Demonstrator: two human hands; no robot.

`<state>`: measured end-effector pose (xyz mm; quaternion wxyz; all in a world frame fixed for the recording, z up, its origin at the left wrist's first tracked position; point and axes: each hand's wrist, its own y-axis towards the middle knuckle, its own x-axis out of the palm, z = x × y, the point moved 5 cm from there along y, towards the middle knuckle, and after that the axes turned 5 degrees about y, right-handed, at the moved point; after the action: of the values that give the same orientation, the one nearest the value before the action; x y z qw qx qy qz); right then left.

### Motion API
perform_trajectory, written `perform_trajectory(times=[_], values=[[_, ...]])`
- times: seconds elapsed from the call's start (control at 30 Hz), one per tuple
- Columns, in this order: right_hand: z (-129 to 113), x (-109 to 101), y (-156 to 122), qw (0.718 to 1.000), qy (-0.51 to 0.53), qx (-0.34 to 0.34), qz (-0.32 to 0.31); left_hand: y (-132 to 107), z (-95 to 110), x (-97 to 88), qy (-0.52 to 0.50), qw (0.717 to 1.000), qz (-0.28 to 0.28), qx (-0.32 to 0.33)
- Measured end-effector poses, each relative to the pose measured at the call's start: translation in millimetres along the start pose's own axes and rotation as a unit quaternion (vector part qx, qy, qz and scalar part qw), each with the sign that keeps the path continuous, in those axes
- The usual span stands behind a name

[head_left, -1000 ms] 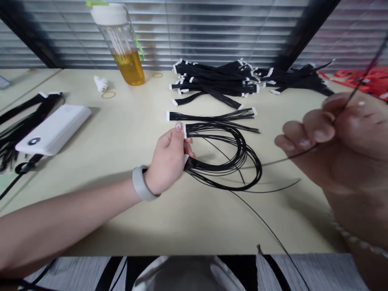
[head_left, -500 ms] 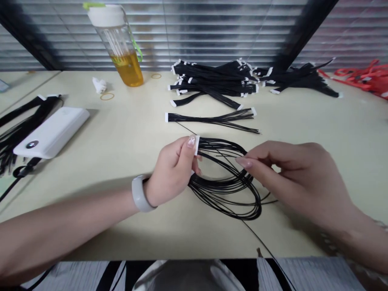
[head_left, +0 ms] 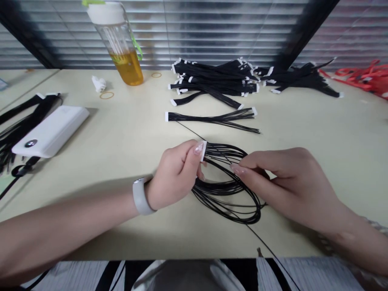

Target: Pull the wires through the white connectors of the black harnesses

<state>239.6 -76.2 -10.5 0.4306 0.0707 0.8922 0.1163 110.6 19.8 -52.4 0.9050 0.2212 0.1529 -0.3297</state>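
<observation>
Between thumb and fingers, my left hand (head_left: 178,171) grips a white connector (head_left: 204,151) with many thin black wires running out of it. Those wires curve round in a looped black wire bundle (head_left: 242,220) over the table. My right hand (head_left: 291,186) is closed in a pinch at the right side of the loop, its thumb and forefinger tips on a thin black wire (head_left: 229,161). The far end of that wire is hard to follow among the others. Just beyond my hands lies a black wire harness (head_left: 209,119) with white connectors, some of its wire ends loose.
Stacked black harnesses (head_left: 215,79) lie at the back, with more harnesses (head_left: 303,81) and red cords (head_left: 363,76) to their right. A bottle of amber liquid (head_left: 129,66) stands back left. At left are a white power bank (head_left: 51,131) and black wires (head_left: 18,129).
My left hand has shifted slightly right and nearer with the connector. My right fingertips have moved a little left and down, closer to it, still pinching.
</observation>
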Motion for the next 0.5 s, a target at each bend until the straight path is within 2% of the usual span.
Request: perform_trajectory(times=[0.3,0.5], values=[[-0.6,1.0,0.8,1.0,0.018,0.013,-0.002,0.8,1.8,0.0,0.009,1.0,0.0,0.02],[-0.2,1.9,0.2,0.998,0.052,0.021,-0.027,0.0,3.1,0.4,0.015,0.999,-0.005,0.03]])
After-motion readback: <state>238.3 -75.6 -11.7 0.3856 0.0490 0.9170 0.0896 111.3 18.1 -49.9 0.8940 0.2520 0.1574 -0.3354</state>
